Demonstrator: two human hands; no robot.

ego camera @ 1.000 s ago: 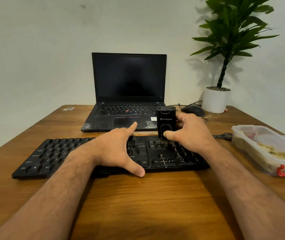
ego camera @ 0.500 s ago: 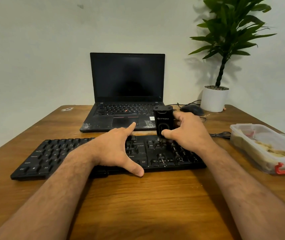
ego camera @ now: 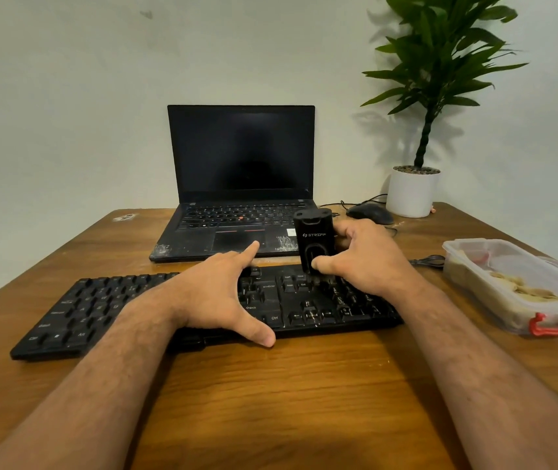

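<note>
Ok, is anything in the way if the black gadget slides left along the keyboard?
Yes: the left hand rests on the keyboard just left of the black gadget, which the right hand grips. Only a few bare keys separate them.

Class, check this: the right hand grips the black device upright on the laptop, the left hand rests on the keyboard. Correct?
No: the head view shows the right hand gripping the black device upright on the keyboard, not the laptop. The rest holds.

Single head view, looking forward-down, close over desk.
</note>
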